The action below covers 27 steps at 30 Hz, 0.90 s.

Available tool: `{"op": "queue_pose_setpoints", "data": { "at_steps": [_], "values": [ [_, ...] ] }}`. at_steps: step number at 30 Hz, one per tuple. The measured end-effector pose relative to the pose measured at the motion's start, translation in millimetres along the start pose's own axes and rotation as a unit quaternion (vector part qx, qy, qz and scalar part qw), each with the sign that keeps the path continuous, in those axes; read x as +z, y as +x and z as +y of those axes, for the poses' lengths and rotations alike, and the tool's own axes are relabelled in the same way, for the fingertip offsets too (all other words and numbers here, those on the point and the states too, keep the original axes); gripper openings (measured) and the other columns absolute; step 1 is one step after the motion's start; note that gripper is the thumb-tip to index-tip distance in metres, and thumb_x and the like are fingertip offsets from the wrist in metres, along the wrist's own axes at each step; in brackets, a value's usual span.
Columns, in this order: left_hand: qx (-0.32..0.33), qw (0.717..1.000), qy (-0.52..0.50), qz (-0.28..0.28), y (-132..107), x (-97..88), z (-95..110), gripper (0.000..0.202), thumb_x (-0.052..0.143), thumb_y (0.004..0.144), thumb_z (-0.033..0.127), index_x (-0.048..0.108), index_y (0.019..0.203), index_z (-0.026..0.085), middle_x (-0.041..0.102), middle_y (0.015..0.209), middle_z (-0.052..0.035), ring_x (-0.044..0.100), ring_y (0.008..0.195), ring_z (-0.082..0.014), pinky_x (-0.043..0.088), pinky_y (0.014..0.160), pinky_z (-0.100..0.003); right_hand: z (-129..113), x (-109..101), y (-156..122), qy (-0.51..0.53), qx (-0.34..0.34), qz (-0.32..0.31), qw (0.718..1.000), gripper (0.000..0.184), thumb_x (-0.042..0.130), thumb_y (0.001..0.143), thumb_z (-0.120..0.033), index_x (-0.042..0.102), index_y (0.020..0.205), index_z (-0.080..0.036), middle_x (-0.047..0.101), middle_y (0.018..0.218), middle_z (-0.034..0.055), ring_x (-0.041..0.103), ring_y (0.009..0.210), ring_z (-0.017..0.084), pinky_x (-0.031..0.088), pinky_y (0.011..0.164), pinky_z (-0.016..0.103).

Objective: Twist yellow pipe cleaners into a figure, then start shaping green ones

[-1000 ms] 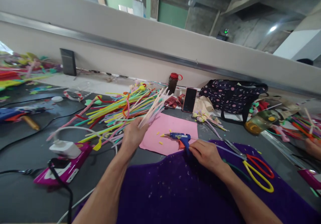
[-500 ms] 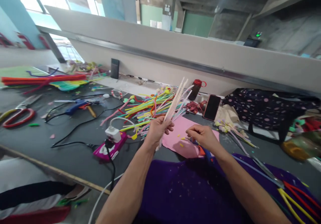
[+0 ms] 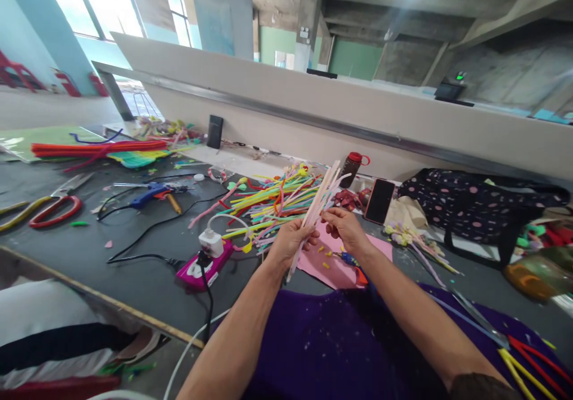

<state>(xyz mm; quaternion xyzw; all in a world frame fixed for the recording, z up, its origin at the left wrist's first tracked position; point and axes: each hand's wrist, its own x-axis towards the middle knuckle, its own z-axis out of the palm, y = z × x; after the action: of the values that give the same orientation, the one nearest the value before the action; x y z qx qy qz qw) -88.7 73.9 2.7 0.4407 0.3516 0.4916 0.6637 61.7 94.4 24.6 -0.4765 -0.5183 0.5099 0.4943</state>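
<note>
My left hand (image 3: pixel 293 242) is closed around a bundle of pale pink and white pipe cleaners (image 3: pixel 321 194), which slants up and to the right. Close against the right side of that bundle is my right hand (image 3: pixel 342 227), its fingers pinched together; what lies between the fingertips is too small to make out. Under both hands is a pink sheet (image 3: pixel 324 268) with small yellow bits on it. A blue glue gun (image 3: pixel 351 260) lies on the sheet, partly covered by my right forearm. Beyond the bundle is a pile of coloured pipe cleaners (image 3: pixel 268 200).
At left lie red-handled scissors (image 3: pixel 56 212), another blue glue gun (image 3: pixel 150 194) and red pipe cleaners (image 3: pixel 98 147). A purple power strip (image 3: pixel 206 265) with cords sits left of my arm. Behind stand a bottle (image 3: pixel 351 170) and a phone (image 3: pixel 379 200); a dark bag (image 3: pixel 483 206) is at right.
My right hand has moved up and left from above the glue gun to the bundle. My left hand still grips the bundle. The camera view has shifted slightly.
</note>
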Motion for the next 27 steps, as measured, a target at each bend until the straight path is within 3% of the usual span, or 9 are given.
{"op": "queue_pose_setpoints", "data": {
  "at_steps": [7,11,13,15,18,20,23,27],
  "values": [
    [0.032,0.996,0.071,0.042,3,1.5,-5,0.025,0.06,0.066,0.035,0.056,0.077,0.012,0.061,0.066,-0.0033,0.047,0.042,-0.0055,0.03,0.036,-0.015,5,-1,-1,-0.028,-0.011,0.034,0.999,0.021,0.06,0.064,-0.035,0.055,0.067,-0.015,0.055,0.059,-0.0018,0.045,0.039,0.006,0.023,0.034,0.018],
    [0.068,0.982,0.164,0.072,3,1.1,-8,0.023,0.053,0.071,0.033,0.057,0.08,0.013,0.061,0.068,-0.0032,0.047,0.044,-0.0065,0.03,0.037,-0.016,-3,-6,3,-0.059,-0.094,0.102,0.989,0.021,0.059,0.067,-0.037,0.055,0.069,-0.017,0.049,0.049,-0.0049,0.041,0.037,0.006,0.025,0.035,0.019],
    [0.092,0.964,0.234,0.09,2,1.0,-8,0.022,0.049,0.073,0.032,0.059,0.083,0.015,0.061,0.066,-0.0019,0.049,0.046,-0.0084,0.032,0.041,-0.018,-7,-6,7,-0.054,-0.114,0.111,0.986,0.023,0.06,0.067,-0.039,0.057,0.075,-0.017,0.05,0.05,-0.0051,0.042,0.038,0.006,0.027,0.035,0.019],
    [0.135,0.93,0.323,0.114,0,1.3,-7,0.021,0.048,0.074,0.029,0.061,0.085,0.017,0.061,0.063,-0.0007,0.051,0.05,-0.0109,0.036,0.048,-0.021,-10,-5,12,-0.047,-0.089,0.103,0.99,0.028,0.062,0.065,-0.041,0.056,0.078,-0.017,0.053,0.054,-0.0045,0.043,0.038,0.007,0.025,0.033,0.019],
    [0.204,0.873,0.421,0.137,-2,1.9,-6,0.021,0.049,0.074,0.025,0.063,0.089,0.02,0.063,0.07,-0.0022,0.055,0.064,-0.0151,0.038,0.062,-0.024,-8,-2,20,-0.017,-0.048,0.093,0.994,0.03,0.065,0.062,-0.042,0.054,0.072,-0.016,0.054,0.057,-0.0032,0.045,0.037,0.006,0.023,0.03,0.018],
    [0.221,0.859,0.44,0.138,-2,1.6,-7,0.022,0.049,0.074,0.023,0.063,0.091,0.021,0.064,0.076,-0.0035,0.056,0.071,-0.0168,0.037,0.066,-0.025,-4,-2,23,0.017,-0.044,0.089,0.995,0.028,0.065,0.061,-0.041,0.054,0.067,-0.016,0.055,0.057,-0.0027,0.045,0.038,0.006,0.024,0.03,0.018],
    [0.2,0.877,0.415,0.137,0,0.3,-9,0.022,0.048,0.074,0.022,0.063,0.09,0.02,0.063,0.074,-0.0025,0.054,0.068,-0.0158,0.037,0.063,-0.025,1,-2,24,0.042,-0.037,0.069,0.996,0.026,0.065,0.061,-0.039,0.055,0.067,-0.015,0.056,0.058,-0.0016,0.047,0.041,0.007,0.028,0.032,0.017],
    [0.121,0.946,0.287,0.093,1,1.5,-9,0.028,0.053,0.071,0.028,0.061,0.096,0.018,0.06,0.072,-0.0001,0.048,0.054,-0.0102,0.034,0.05,-0.02,5,-1,23,0.068,-0.02,0.034,0.997,0.029,0.065,0.062,-0.04,0.059,0.074,-0.015,0.059,0.064,0.0014,0.053,0.048,0.009,0.034,0.035,0.017]
  ]
}}
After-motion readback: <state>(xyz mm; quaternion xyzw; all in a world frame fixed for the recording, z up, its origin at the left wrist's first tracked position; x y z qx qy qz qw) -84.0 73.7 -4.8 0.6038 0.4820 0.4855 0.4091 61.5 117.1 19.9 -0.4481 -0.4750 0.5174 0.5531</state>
